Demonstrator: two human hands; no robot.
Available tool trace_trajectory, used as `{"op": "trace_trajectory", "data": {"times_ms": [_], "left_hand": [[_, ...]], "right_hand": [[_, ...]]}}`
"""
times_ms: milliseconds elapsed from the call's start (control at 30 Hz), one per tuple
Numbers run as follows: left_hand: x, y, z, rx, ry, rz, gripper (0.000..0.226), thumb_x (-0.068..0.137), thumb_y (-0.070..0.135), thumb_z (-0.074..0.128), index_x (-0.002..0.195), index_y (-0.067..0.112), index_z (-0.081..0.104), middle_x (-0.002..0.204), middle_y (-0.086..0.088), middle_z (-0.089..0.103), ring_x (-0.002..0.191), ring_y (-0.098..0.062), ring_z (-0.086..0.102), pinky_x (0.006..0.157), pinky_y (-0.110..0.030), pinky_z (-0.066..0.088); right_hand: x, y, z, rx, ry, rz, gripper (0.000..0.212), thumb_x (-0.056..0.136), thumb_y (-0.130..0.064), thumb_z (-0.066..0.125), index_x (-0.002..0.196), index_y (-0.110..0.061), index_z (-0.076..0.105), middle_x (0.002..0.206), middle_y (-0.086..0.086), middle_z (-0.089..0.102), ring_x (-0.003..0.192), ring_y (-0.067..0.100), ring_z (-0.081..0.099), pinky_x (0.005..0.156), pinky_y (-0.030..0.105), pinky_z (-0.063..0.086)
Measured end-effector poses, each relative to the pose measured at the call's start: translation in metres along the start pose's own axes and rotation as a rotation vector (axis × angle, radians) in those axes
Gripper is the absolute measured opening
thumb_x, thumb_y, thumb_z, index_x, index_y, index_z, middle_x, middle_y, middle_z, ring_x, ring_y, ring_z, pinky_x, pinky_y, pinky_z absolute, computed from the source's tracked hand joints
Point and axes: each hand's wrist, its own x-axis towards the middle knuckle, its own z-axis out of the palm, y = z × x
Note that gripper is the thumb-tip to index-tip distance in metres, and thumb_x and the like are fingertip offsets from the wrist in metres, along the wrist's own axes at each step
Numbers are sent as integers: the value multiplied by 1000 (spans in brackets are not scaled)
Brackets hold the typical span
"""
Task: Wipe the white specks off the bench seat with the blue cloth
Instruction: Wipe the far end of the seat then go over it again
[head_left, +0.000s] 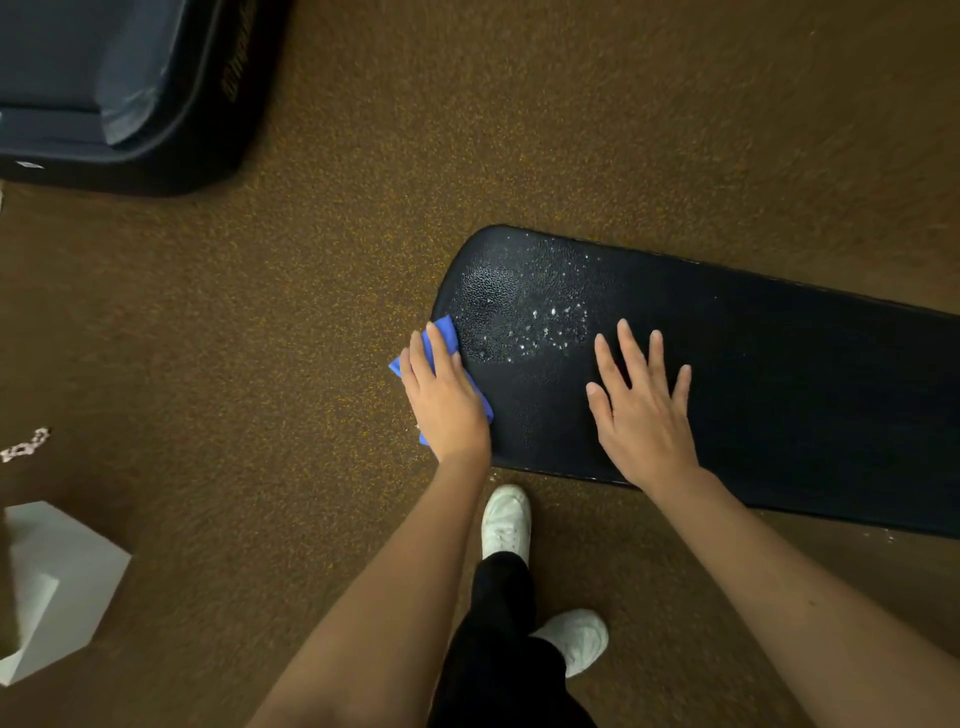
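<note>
A black padded bench seat (753, 374) runs from the centre to the right edge. White specks (545, 322) lie scattered near its rounded left end. My left hand (444, 395) lies flat with straight fingers on a blue cloth (449, 335) at the seat's left edge, and part of the cloth hangs past that edge. My right hand (644, 405) rests flat on the seat with fingers spread, just right of the specks, holding nothing.
Brown speckled floor (260, 338) surrounds the bench. A dark padded piece of equipment (130, 88) sits at the top left. A white angular object (52, 587) stands at the lower left. My white shoes (506, 519) and black trousers are below the bench.
</note>
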Motion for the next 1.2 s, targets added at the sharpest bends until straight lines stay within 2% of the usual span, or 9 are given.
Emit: {"op": "trace_trajectory", "data": {"times_ms": [167, 333, 467, 633, 833, 967, 1100, 1200], "left_hand": [[-34, -2, -4, 36, 5, 1, 44, 95, 21, 33, 131, 0, 46, 134, -24, 47, 121, -44, 43, 102, -48, 36], [2, 0, 4, 45, 4, 9, 44, 94, 20, 34, 128, -3, 49, 128, -25, 52, 114, -45, 49, 99, -48, 39], [21, 2, 7, 34, -5, -6, 46, 95, 21, 30, 130, -3, 47, 129, -24, 51, 116, -43, 47, 101, -47, 35], [-28, 3, 1, 67, -24, 65, 42, 95, 19, 34, 131, 2, 47, 135, -22, 46, 124, -42, 40, 104, -47, 33], [8, 7, 3, 45, -53, 22, 43, 94, 19, 34, 129, -1, 49, 130, -23, 51, 117, -44, 47, 100, -49, 37], [47, 13, 2, -63, -74, -101, 50, 93, 23, 26, 128, -4, 48, 124, -26, 53, 112, -44, 50, 99, -50, 37], [22, 10, -8, -82, -112, -43, 47, 95, 21, 28, 132, -2, 44, 129, -25, 49, 115, -41, 47, 100, -48, 36], [21, 7, -12, -105, -150, -62, 49, 95, 25, 25, 134, 0, 43, 131, -22, 48, 116, -39, 45, 99, -49, 37]], "right_hand": [[1, -2, 1, -9, -2, 9, 56, 98, -39, 26, 149, -23, 10, 158, -1, -6, 143, 27, -13, 112, 57, 1], [1, 1, -2, -7, -17, 13, 56, 98, -39, 24, 149, -24, 6, 158, -3, -9, 143, 24, -14, 113, 54, 0], [1, 1, 0, 2, -1, 11, 56, 98, -38, 24, 149, -24, 7, 158, -2, -7, 143, 24, -14, 113, 54, 0], [1, -2, 0, 19, 2, 36, 56, 98, -38, 25, 149, -24, 7, 158, -2, -7, 143, 24, -14, 113, 54, -1], [2, 1, -3, 22, -14, 25, 56, 98, -37, 24, 149, -23, 8, 158, -3, -6, 143, 22, -13, 114, 54, 3], [3, 0, -1, 13, -11, 33, 56, 98, -37, 24, 149, -22, 9, 158, -3, -5, 143, 22, -13, 114, 54, 3], [3, -3, -1, 28, 1, 51, 56, 97, -36, 26, 149, -20, 12, 158, -2, -2, 143, 23, -11, 113, 55, 4], [3, -4, 0, 49, -5, 58, 55, 98, -36, 26, 149, -21, 13, 158, -3, -3, 143, 22, -12, 113, 55, 3]]}}
